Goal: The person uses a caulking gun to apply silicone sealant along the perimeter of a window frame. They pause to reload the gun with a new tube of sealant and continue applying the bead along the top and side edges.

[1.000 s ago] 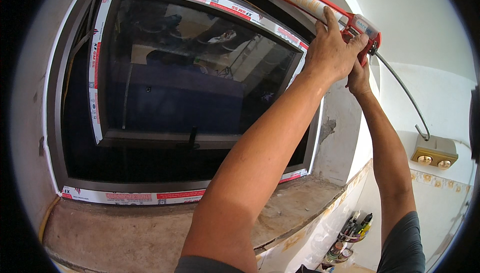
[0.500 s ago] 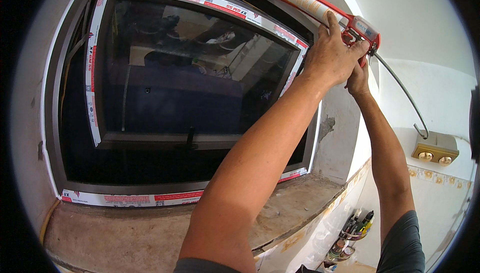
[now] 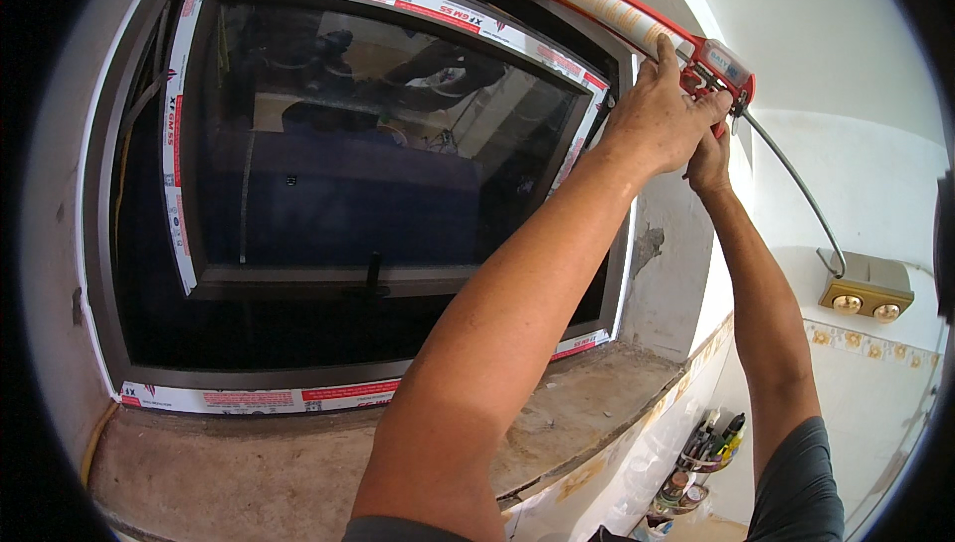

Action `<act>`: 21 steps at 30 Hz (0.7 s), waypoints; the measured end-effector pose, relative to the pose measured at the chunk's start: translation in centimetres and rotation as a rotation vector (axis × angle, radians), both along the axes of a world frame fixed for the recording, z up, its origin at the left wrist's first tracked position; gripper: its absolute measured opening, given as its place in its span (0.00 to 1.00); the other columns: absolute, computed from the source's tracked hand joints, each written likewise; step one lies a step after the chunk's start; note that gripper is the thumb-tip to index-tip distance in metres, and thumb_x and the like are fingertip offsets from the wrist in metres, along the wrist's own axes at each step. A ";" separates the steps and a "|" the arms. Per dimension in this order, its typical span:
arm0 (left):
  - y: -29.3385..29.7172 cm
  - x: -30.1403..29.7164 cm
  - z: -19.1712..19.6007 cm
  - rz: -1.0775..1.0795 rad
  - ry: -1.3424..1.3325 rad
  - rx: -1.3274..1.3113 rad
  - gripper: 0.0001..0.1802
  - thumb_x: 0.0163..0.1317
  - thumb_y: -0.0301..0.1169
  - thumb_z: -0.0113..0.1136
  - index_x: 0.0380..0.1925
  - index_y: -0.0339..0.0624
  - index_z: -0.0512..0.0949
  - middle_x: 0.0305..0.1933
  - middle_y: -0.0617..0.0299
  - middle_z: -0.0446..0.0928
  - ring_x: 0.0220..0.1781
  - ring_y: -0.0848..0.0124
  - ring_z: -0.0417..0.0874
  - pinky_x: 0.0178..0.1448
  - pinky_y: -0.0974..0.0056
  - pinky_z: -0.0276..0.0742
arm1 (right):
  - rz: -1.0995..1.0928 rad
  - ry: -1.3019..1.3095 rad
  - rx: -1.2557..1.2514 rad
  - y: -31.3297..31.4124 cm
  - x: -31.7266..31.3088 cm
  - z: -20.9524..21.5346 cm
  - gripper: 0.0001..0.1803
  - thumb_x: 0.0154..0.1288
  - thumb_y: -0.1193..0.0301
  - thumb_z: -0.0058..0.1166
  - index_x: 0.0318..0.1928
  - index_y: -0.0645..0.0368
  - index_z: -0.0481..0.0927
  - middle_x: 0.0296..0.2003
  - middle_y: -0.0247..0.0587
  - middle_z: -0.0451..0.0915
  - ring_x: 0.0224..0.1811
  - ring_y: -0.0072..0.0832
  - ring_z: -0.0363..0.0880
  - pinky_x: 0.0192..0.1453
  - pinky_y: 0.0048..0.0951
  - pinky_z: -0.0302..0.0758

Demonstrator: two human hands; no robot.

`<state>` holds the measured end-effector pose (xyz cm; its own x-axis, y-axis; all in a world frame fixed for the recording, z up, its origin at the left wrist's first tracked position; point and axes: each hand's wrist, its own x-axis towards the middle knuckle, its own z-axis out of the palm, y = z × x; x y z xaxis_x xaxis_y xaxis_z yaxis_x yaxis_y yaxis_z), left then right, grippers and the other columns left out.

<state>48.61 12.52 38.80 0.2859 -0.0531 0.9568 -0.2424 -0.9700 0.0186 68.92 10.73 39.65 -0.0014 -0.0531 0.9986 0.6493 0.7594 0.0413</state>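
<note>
Two hands raised at the upper right corner of a dark-glazed window (image 3: 378,194): left hand (image 3: 662,119) wrapped around the rear of the cream cartridge in a red caulking gun (image 3: 637,20), grip closed on it; right hand (image 3: 708,156) just beneath, at the gun's handle, closed on it though its fingers are mostly hidden behind the left hand. Gun lies tilted along the top of the window frame (image 3: 398,0), nozzle toward the upper middle, its metal plunger rod (image 3: 796,194) curving down to the right; a bare concrete sill (image 3: 298,462) runs below the window.
</note>
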 end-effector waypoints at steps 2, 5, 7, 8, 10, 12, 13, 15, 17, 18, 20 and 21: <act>0.2 0.1 0.1 -0.029 0.005 0.036 0.62 0.71 0.63 0.55 0.81 0.23 0.39 0.76 0.21 0.57 0.73 0.32 0.73 0.69 0.43 0.80 | -0.008 0.011 0.004 0.0 0.3 0.0 0.20 0.79 0.56 0.49 0.57 0.59 0.76 0.36 0.37 0.82 0.31 0.23 0.81 0.32 0.27 0.78; 0.4 -0.2 -0.3 -0.055 0.049 0.030 0.62 0.72 0.64 0.53 0.80 0.21 0.39 0.78 0.18 0.54 0.73 0.29 0.71 0.69 0.40 0.79 | -0.029 0.026 -0.019 -0.1 0.0 -0.6 0.21 0.78 0.55 0.49 0.57 0.59 0.76 0.34 0.37 0.82 0.27 0.23 0.80 0.29 0.26 0.77; 0.4 -0.2 -0.5 -0.061 0.073 0.018 0.62 0.72 0.64 0.53 0.80 0.22 0.39 0.78 0.19 0.54 0.73 0.29 0.72 0.69 0.40 0.79 | -0.028 0.020 -0.007 0.1 0.2 -0.7 0.20 0.79 0.55 0.49 0.56 0.59 0.76 0.33 0.37 0.82 0.26 0.23 0.80 0.28 0.26 0.76; 0.4 -0.2 -0.5 -0.058 0.079 0.017 0.62 0.72 0.64 0.53 0.80 0.22 0.39 0.78 0.19 0.54 0.73 0.30 0.72 0.69 0.41 0.80 | -0.023 0.020 -0.003 0.1 0.3 -0.8 0.20 0.79 0.55 0.49 0.56 0.59 0.76 0.33 0.36 0.82 0.26 0.23 0.80 0.28 0.26 0.76; 0.5 0.3 -0.5 -0.048 0.065 0.023 0.61 0.72 0.64 0.53 0.81 0.24 0.40 0.78 0.19 0.55 0.73 0.30 0.72 0.69 0.41 0.79 | 0.000 0.034 -0.008 0.2 0.3 -1.1 0.20 0.79 0.55 0.50 0.54 0.59 0.77 0.32 0.36 0.82 0.26 0.23 0.80 0.28 0.26 0.76; 0.6 0.9 -0.5 -0.039 0.025 0.040 0.59 0.73 0.64 0.53 0.81 0.27 0.42 0.77 0.20 0.57 0.72 0.31 0.73 0.70 0.42 0.79 | 0.007 0.044 -0.017 0.0 0.5 -1.3 0.19 0.79 0.55 0.52 0.53 0.58 0.77 0.32 0.36 0.82 0.26 0.24 0.80 0.28 0.27 0.77; 0.5 0.8 -0.5 -0.085 0.012 0.006 0.58 0.73 0.64 0.53 0.81 0.28 0.44 0.76 0.21 0.60 0.72 0.32 0.74 0.70 0.43 0.79 | 0.009 0.056 -0.020 -0.2 0.6 -1.4 0.19 0.78 0.54 0.53 0.52 0.58 0.78 0.31 0.36 0.82 0.27 0.24 0.80 0.29 0.28 0.78; 0.3 0.5 -0.5 -0.180 -0.010 -0.065 0.56 0.73 0.65 0.53 0.81 0.32 0.48 0.73 0.24 0.66 0.71 0.34 0.76 0.69 0.45 0.81 | 0.013 0.089 -0.023 -0.5 0.1 -1.6 0.19 0.77 0.54 0.55 0.49 0.58 0.78 0.30 0.36 0.81 0.27 0.25 0.81 0.30 0.30 0.80; 1.1 2.5 0.0 -0.430 -0.131 -0.253 0.50 0.73 0.63 0.57 0.76 0.32 0.58 0.65 0.33 0.76 0.65 0.44 0.83 0.66 0.48 0.80 | 0.007 0.117 -0.080 -0.5 -0.7 -2.1 0.18 0.76 0.54 0.57 0.46 0.58 0.79 0.28 0.37 0.81 0.28 0.26 0.82 0.32 0.32 0.82; 0.8 2.6 0.9 -0.480 -0.150 -0.321 0.49 0.73 0.59 0.58 0.76 0.29 0.56 0.65 0.34 0.77 0.64 0.46 0.83 0.67 0.50 0.80 | 0.004 0.117 -0.121 -1.2 -1.3 -1.9 0.19 0.76 0.54 0.58 0.44 0.58 0.79 0.28 0.37 0.81 0.28 0.27 0.82 0.33 0.34 0.83; 0.2 2.7 3.2 -0.603 -0.047 -0.526 0.48 0.74 0.56 0.59 0.75 0.27 0.55 0.67 0.35 0.75 0.64 0.46 0.83 0.68 0.51 0.78 | -0.012 0.115 -0.185 -2.1 -1.7 -1.6 0.20 0.75 0.53 0.59 0.40 0.59 0.80 0.28 0.38 0.81 0.29 0.28 0.83 0.36 0.36 0.86; 0.6 3.8 4.5 -0.551 -0.118 -0.565 0.47 0.74 0.56 0.59 0.74 0.26 0.58 0.70 0.34 0.72 0.66 0.47 0.81 0.69 0.51 0.77 | -0.027 0.104 -0.249 -1.9 -1.2 -1.4 0.22 0.74 0.52 0.58 0.45 0.60 0.81 0.34 0.41 0.84 0.33 0.31 0.86 0.38 0.38 0.88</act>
<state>52.41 13.10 43.27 0.2544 0.3448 0.9036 -0.7155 -0.5615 0.4157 67.74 8.82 38.21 0.1037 0.1925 0.9758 0.6608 0.7199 -0.2123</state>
